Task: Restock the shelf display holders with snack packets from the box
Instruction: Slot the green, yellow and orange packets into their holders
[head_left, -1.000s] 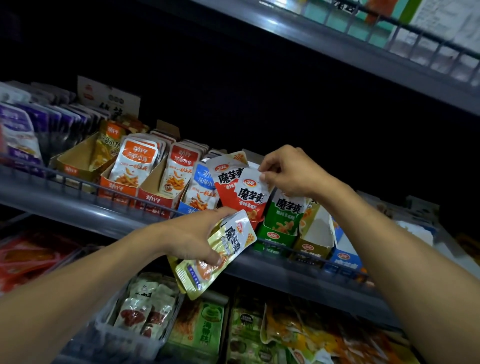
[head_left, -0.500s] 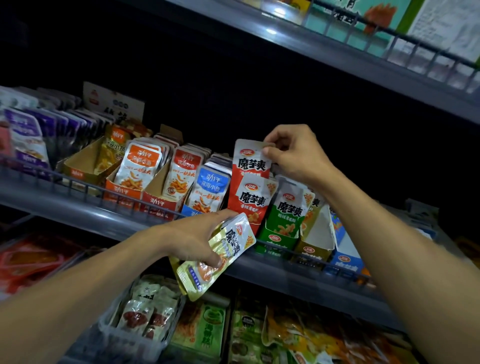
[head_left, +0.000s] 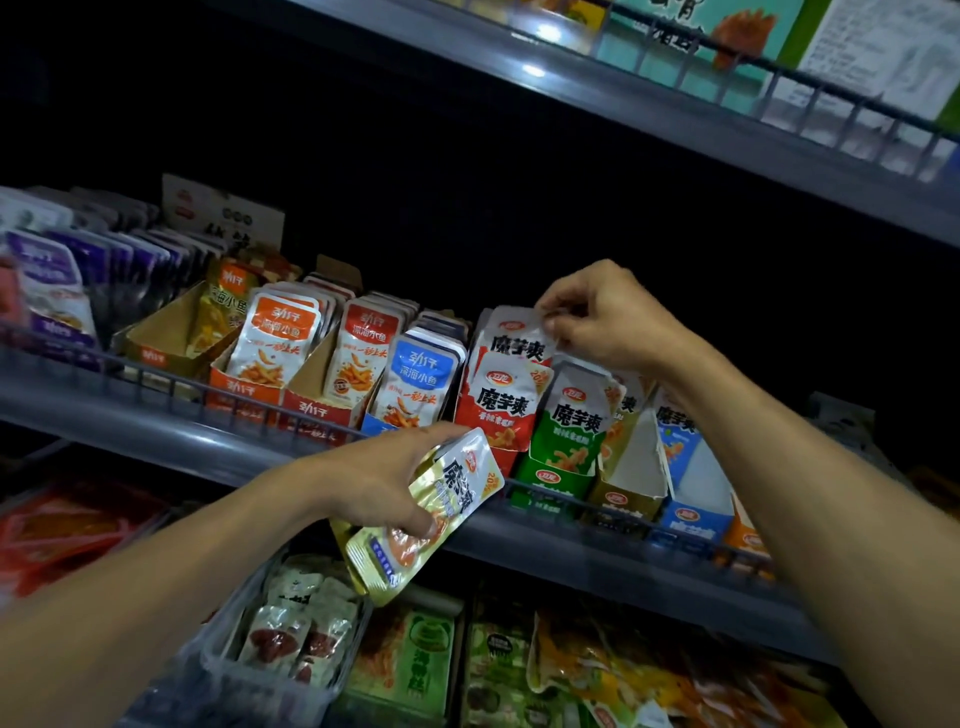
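Note:
My right hand (head_left: 608, 317) pinches the top edge of a red-and-white snack packet (head_left: 511, 338) standing at the back of the red display holder (head_left: 498, 415) on the middle shelf. In front of the shelf rail, my left hand (head_left: 379, 478) grips a small stack of gold-and-white snack packets (head_left: 421, 525), tilted with the lower end hanging down. To the right of the red packets stand a green holder (head_left: 561, 467) with packets, a torn gold holder (head_left: 628, 488) and a blue holder (head_left: 696, 499).
Orange, red and blue fish-snack holders (head_left: 322, 374) fill the shelf to the left, with purple packets (head_left: 57, 291) beyond. A wire rail (head_left: 171, 384) runs along the shelf front. Below are a clear bin (head_left: 280, 670) and more packets. An upper shelf (head_left: 675, 119) overhangs.
My right hand lifted the red-and-white packet and set it upright behind the front packet in the red holder. My left hand kept its gold packets in about the same place.

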